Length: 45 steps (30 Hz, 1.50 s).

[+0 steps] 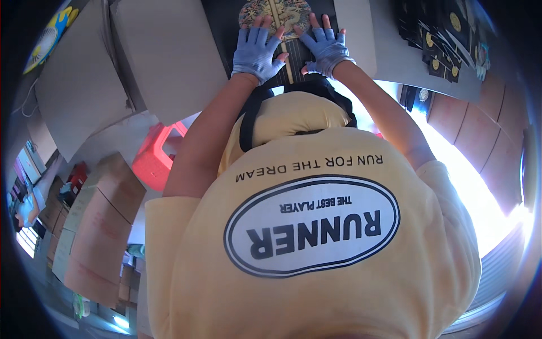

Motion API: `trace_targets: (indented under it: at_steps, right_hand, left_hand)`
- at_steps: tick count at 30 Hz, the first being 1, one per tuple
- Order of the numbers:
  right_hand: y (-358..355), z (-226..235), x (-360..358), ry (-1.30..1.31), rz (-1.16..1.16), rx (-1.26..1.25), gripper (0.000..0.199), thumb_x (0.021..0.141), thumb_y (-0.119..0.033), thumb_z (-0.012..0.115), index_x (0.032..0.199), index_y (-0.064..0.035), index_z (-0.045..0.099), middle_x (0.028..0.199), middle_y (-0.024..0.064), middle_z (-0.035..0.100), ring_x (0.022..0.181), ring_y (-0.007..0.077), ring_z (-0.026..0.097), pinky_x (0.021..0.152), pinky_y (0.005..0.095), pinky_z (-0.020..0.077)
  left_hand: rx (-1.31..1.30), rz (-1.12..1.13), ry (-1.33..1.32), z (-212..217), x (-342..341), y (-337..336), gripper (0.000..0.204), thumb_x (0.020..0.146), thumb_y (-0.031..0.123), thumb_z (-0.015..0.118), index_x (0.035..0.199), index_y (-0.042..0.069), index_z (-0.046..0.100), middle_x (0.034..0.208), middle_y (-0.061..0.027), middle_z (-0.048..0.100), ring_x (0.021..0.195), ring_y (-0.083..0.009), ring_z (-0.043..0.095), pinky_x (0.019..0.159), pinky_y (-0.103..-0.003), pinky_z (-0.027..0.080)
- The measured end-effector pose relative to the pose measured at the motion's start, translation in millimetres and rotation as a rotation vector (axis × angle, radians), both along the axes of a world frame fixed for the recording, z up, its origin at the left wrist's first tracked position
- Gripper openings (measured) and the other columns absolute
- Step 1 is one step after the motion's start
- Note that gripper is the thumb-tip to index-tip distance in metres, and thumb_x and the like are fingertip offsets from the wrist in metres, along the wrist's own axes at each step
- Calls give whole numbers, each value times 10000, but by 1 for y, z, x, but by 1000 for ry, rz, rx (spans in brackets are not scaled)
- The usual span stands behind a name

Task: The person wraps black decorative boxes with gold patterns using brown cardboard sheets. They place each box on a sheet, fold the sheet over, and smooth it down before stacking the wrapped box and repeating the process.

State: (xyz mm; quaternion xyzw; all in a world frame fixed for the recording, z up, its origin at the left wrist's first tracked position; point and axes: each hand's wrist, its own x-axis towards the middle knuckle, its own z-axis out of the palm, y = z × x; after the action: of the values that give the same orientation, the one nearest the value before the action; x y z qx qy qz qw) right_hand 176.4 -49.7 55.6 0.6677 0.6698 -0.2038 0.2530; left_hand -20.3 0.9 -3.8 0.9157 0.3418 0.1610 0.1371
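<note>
My left hand (257, 56), in a blue-grey fingerless glove, lies flat with its fingers stretched out on a black panel (220, 28). Beside it, my right hand (328, 53) wears a matching glove and rests on the same panel, fingers spread. The fingertips of both hands reach the lower part of a round, multicoloured ornamental medallion (253, 11) at the top edge of the view. A narrow gold strip (289, 72) runs down the panel between my hands. Neither hand grips anything.
Large grey boards (169, 51) lie to the left. Several black pieces with gold emblems (440, 42) are piled at the right. A red plastic stool (151, 161) and cardboard boxes (104, 231) stand lower left. Another person (29, 208) is at the far left.
</note>
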Motion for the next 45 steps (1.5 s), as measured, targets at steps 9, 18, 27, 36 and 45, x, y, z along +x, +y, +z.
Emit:
trace_targets:
  at_steps: [9,18,27,36,45]
  right_hand:
    - [18,20,-4,20,9,-195,1059,728,-572,717,1546,-262,119,1592,211,-85,1457,451,-54,1115,672,111]
    - [17,24,-5,33,-4,-211,1093,707,-591,729,1547,-278,103,1592,207,-95,1458,442,-74,1116,672,104]
    - [19,28,-6,32,4,-208,1055,719,-596,713,1543,-277,136,1596,192,-75,1462,424,-65,1121,663,101]
    - [11,14,1,50,20,-86,1160,618,-648,748,1528,-403,72,1616,98,-70,1478,375,-47,1093,697,149]
    - [103,-27,51,-36,233,460,692,952,-633,277,1532,-263,202,1610,67,130,1485,267,102,1184,510,99]
  left_hand:
    - [-96,18,-7,8,1,4,622,775,408,667,1278,60,550,1387,-224,448,1345,-401,354,1129,-540,241]
    - [-74,14,-23,14,1,5,603,781,367,670,1287,65,541,1383,-225,450,1340,-407,355,1119,-544,252]
    - [-14,3,-1,6,4,5,545,818,338,643,1296,93,549,1387,-246,439,1323,-424,367,1110,-554,261]
    - [-218,-102,300,7,-2,9,1126,697,756,600,1526,116,186,1576,-257,31,1463,-423,0,1149,-590,27]
    - [-397,-76,432,24,7,13,1116,743,668,638,1543,118,87,1588,-226,-68,1465,-418,-68,1151,-583,17]
